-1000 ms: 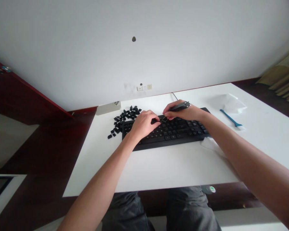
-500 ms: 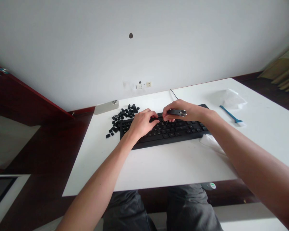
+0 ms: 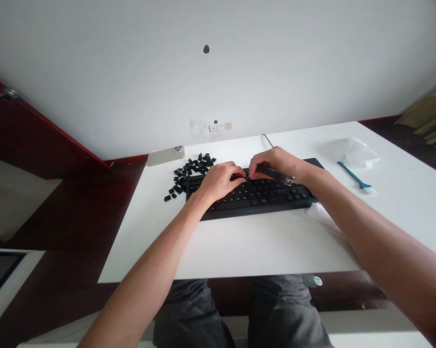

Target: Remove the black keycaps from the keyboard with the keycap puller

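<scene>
A black keyboard (image 3: 254,209), with bare gaps among its keys on the left, lies on the white table (image 3: 261,251). In my right hand (image 3: 272,163), above the keyboard, is a dark keycap puller (image 3: 276,175), its shiny end pointing right toward the wrist. My left hand (image 3: 223,180) is closed, its thumb and forefinger pinched near the puller's wire tip, just beside the right fingertips. Something small and dark shows between the fingertips of both hands, perhaps a keycap. Many loose black keycaps (image 3: 194,166) are scattered left of and behind the keyboard.
A phone (image 3: 166,155) lies at the back left. On the right are a blue brush (image 3: 354,175) and a clear plastic bag (image 3: 361,153). A white cloth (image 3: 321,212) sits at the keyboard's front right, under my right forearm. A cable (image 3: 268,140) runs off the back.
My right hand has lifted slightly with the puller, which has tilted. The fingertips of both hands have come together. The view has shifted slightly.
</scene>
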The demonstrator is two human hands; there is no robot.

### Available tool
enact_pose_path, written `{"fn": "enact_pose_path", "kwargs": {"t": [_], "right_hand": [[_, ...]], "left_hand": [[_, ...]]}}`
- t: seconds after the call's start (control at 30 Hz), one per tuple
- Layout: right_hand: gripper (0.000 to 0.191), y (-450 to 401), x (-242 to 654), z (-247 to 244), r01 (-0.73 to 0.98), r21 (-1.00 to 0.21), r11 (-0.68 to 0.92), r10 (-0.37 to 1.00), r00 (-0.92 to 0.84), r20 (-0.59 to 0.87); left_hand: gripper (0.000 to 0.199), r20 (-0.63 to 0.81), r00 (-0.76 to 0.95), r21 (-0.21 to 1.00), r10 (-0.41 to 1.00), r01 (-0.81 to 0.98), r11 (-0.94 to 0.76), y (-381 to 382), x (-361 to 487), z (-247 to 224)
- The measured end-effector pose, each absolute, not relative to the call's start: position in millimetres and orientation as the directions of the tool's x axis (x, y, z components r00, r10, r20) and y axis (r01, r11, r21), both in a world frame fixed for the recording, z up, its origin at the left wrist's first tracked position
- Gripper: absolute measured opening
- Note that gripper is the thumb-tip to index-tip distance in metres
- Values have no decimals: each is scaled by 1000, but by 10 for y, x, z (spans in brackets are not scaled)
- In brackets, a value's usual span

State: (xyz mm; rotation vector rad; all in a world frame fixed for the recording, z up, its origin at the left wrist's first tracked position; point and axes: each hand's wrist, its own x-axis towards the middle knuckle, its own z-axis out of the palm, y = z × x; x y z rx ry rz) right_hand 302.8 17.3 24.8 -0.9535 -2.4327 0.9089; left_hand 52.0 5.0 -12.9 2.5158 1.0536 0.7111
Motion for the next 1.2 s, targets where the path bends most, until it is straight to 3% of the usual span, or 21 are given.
{"fn": "enact_pose_path", "kwargs": {"t": [0.1,0.23,0.37,0.47,0.63,0.9,1.2], "right_hand": [[31,175,3021,225,472,-654,591,699,-705,123],[29,44,2996,239,495,-623,606,710,-690,142],[25,-170,2975,192,505,-487,712,671,-695,259],[30,-270,2933,140,536,-375,757,642,-719,268],[33,-290,2899,75,539,-265,800,597,-762,251],[26,-315,3061,-78,448,-402,799,590,-712,380],[19,-220,3077,-65,411,-560,719,655,-670,350]], "left_hand": [[11,329,627,486,706,529,-696,108,479,-161],[18,309,607,541,732,520,-661,170,433,-179],[27,301,629,538,717,509,-672,165,427,-165],[31,319,654,517,686,487,-704,139,432,-143],[22,328,677,493,658,471,-731,122,433,-130],[10,352,660,472,664,488,-735,145,465,-206],[7,369,617,440,695,543,-716,115,494,-211]]}}
